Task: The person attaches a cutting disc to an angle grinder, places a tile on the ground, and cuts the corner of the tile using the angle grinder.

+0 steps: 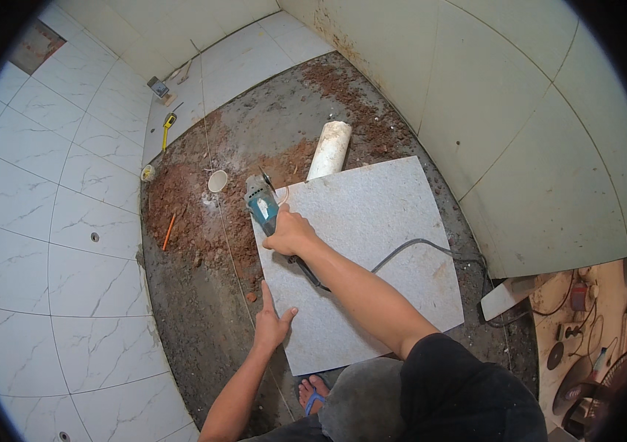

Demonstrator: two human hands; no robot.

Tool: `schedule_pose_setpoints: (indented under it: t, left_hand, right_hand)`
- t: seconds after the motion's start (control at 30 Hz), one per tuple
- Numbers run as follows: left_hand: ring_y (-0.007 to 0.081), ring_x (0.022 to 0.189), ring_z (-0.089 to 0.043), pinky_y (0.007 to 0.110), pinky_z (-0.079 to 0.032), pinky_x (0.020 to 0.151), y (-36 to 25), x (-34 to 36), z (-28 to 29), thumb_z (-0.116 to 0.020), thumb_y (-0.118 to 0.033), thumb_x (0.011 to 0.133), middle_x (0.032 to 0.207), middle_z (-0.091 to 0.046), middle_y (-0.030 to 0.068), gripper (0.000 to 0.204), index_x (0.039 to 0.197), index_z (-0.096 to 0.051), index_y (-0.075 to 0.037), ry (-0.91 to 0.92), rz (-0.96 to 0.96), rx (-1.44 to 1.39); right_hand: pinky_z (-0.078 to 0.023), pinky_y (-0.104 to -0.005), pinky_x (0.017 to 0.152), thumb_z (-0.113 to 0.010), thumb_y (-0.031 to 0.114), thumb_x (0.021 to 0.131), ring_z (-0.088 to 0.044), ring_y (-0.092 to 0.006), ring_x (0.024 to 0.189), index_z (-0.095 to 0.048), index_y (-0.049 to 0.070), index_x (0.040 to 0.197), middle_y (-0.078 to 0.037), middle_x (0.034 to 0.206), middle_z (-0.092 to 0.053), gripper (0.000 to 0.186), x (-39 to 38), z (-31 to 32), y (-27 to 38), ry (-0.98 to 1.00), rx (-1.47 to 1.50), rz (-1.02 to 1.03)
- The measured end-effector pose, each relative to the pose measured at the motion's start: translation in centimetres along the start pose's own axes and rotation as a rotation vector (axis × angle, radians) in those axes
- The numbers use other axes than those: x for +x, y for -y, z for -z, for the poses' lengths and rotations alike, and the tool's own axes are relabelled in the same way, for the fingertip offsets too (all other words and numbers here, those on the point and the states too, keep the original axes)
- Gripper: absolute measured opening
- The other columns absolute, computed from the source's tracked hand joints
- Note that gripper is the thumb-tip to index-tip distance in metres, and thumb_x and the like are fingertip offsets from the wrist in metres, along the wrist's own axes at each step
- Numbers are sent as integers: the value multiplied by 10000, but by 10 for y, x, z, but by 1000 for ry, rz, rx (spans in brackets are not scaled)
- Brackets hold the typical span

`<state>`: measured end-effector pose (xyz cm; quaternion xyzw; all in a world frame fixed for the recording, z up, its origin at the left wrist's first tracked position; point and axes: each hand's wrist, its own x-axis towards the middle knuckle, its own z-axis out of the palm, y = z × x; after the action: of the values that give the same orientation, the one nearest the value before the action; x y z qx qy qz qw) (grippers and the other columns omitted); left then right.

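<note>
My right hand (291, 233) is wrapped around the body of a teal angle grinder (260, 202). The grinder sits at the far left corner of a light grey tile (372, 221), its disc seen edge-on; whether the disc touches the tile I cannot tell. A black cord (417, 243) trails from the grinder across the tile to the right. At the tile's left edge rests my left hand (272, 324), thumb and index finger stretched apart, the other fingers partly hidden. The far edge of the tile lies against a white pipe (330, 149).
Reddish rubble (188, 191) covers part of the rough floor, with an upright pipe opening (218, 181) and an orange pencil-like stick (169, 231). A yellow tape measure (167, 131) and a phone (158, 87) lie at the far left. Right stand a wall (520, 162) and a fan (619, 368).
</note>
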<state>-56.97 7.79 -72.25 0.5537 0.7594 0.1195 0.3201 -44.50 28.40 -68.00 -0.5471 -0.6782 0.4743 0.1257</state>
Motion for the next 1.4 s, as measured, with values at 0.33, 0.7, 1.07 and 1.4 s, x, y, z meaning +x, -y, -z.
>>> schedule_pose_setpoints:
  t: [0.33, 0.7, 1.07, 1.4]
  left_hand:
    - [497, 1066, -668, 479, -536, 933, 0, -1, 1, -742, -282, 898, 1175, -647, 380, 1088, 1605, 39, -12, 4, -28, 17]
    - [501, 1073, -661, 478, -530, 938, 8, 2, -3, -748, -272, 895, 1181, -640, 385, 1087, 1608, 33, -23, -23, -63, 16]
    - [489, 1077, -667, 471, -531, 940, 4, 2, -4, -750, -281, 898, 1198, -642, 374, 1091, 1609, 35, -22, -4, -51, 14]
    - [488, 1061, -673, 477, -538, 929, 2, 2, -1, -746, -291, 901, 1177, -644, 385, 1088, 1609, 35, -21, 17, -6, 28]
  right_hand:
    - [-553, -461, 935, -791, 263, 709, -675, -435, 1089, -419, -111, 1304, -307, 1150, -666, 795, -7, 0, -5, 12, 16, -2]
    - [-557, -454, 933, -810, 289, 710, -679, -435, 1078, -419, -118, 1301, -306, 1139, -670, 817, -15, 2, -7, 16, 13, -8]
    - [-552, -423, 955, -819, 287, 673, -671, -410, 1120, -425, -125, 1324, -293, 1202, -659, 865, 6, 0, -6, 15, 28, -21]
    - [-550, -414, 962, -834, 297, 666, -671, -410, 1122, -413, -151, 1333, -312, 1203, -654, 907, 8, 1, -3, 22, 41, -20]
